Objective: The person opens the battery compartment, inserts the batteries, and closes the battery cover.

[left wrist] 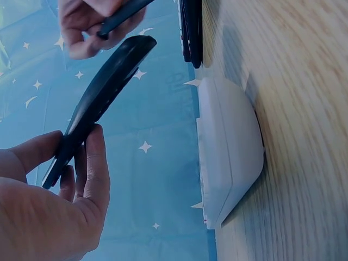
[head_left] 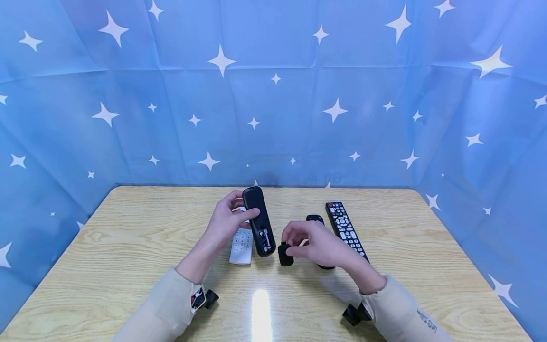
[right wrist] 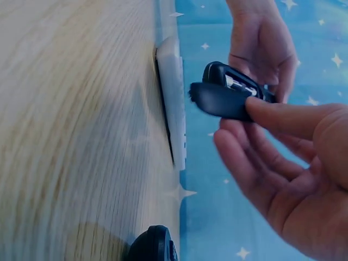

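My left hand [head_left: 225, 217] grips a black remote control [head_left: 259, 221] off the table, its back turned up and thumb across it. At its near end the battery compartment [head_left: 266, 238] is uncovered, with silvery metal showing inside. My right hand [head_left: 319, 243] pinches a small black battery cover [head_left: 285, 255] between thumb and fingers, just right of that compartment. In the right wrist view the battery cover [right wrist: 220, 102] overlaps the remote's uncovered end. A white remote control [head_left: 241, 248] lies on the table under the left hand, partly hidden by it and the black remote.
On the wooden table [head_left: 141, 247], a long black remote with pale buttons [head_left: 344, 225] lies to the right. Beside it, a shorter black remote [head_left: 315, 218] is mostly covered by the right hand. A blue curtain with white stars [head_left: 273, 95] hangs behind the table's far edge.
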The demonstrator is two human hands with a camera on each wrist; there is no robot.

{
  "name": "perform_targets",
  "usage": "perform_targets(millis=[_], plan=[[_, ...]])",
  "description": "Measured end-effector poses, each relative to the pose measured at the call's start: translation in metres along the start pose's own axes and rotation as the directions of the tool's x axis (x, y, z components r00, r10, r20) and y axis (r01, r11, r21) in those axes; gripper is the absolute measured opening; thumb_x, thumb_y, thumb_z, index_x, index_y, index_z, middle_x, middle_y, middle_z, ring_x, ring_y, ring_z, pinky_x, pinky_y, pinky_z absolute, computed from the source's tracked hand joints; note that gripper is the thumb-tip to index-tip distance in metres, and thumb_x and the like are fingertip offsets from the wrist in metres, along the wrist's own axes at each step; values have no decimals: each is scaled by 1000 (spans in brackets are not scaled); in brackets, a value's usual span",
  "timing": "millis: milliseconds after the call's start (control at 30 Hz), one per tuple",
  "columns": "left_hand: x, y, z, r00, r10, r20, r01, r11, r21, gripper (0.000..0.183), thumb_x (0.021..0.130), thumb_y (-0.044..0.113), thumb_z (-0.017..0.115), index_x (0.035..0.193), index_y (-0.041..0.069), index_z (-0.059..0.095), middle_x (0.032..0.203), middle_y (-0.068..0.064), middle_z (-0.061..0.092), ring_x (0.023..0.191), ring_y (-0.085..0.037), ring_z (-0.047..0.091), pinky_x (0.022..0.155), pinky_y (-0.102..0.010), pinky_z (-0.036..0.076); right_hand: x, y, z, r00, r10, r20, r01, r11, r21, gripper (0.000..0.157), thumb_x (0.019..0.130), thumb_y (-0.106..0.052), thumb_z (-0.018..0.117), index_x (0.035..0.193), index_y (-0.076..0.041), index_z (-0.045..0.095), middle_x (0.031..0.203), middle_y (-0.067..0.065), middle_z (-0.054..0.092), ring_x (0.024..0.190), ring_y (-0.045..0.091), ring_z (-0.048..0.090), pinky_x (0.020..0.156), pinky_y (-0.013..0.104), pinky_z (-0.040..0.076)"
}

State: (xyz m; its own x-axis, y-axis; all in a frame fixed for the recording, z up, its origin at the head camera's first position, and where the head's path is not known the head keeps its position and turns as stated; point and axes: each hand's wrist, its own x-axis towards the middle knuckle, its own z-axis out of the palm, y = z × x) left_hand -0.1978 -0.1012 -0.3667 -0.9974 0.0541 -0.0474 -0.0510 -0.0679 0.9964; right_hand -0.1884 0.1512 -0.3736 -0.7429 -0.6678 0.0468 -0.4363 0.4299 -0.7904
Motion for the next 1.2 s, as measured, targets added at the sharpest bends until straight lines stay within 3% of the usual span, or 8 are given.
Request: perform_targets(millis=[267, 733, 1200], plan=[[0, 0, 0, 1000, 6, 8, -6, 1000, 22, 37, 91, -2, 74, 124, 0, 60, 105, -14, 65, 82, -20, 70, 70, -35, 60, 2, -5, 2, 997, -51, -64, 56, 995, 88, 17, 93, -7, 77, 106, -13, 67, 92, -2, 68, 88, 17, 67, 75, 36, 58], [-3, 1, 3, 999, 12, 46, -12, 1000, 6, 39, 91, -3, 73, 127, 0, 59, 108, -16, 63, 82, -21, 70, 70, -37, 61, 5, -13, 5, 985, -120, -127, 129, 989, 68, 16, 95, -8, 75, 108, -13, 68, 100, -1, 71, 90, 14, 69, 78, 35, 59], [-5, -1, 4, 995, 16, 100, -17, 1000, 11, 39, 93, 1, 74, 128, 1, 58, 109, -16, 63, 86, -23, 71, 74, -38, 60, 9, -13, 10, 986, -138, -98, 144, 988, 56, 15, 95, -8, 75, 108, -15, 71, 101, -5, 72, 90, 14, 69, 77, 35, 60]])
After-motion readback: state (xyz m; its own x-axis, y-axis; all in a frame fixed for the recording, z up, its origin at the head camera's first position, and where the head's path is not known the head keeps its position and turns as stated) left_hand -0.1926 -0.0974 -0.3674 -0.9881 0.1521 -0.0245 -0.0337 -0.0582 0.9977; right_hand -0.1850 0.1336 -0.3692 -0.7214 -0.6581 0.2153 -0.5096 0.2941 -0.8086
